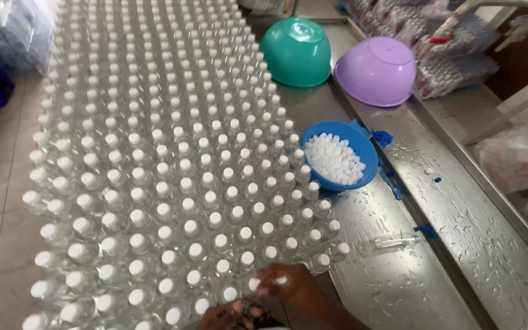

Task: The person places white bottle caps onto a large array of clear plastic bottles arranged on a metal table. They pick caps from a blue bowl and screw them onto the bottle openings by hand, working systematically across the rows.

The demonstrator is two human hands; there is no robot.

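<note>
From my seat the biggest thing is the steel counter (459, 232), wet and streaked, running from near right to far centre. Most of its left side is taken by a dense field of clear bottles (154, 159), small, transparent, standing upright in tight rows, each topped with a white round cap; they reach from the near edge to the far end. On the far side lie two upturned bowls, a green bowl (296, 51) and, right of it, a purple bowl (378, 70). Just right of the bottle field sits a blue bowl (340, 154) heaped with loose white caps (334, 159). One clear bottle lies on its side (392, 242) on the bare steel, near right, apart from the rest.

At the near edge my right hand (288, 286) rests against the nearest row, its grip pinched narrow on a white cap (281, 281). My left hand (230, 315) is low and half cut off; I think its fingers are curled around something small, but I cannot tell its grip.
</note>
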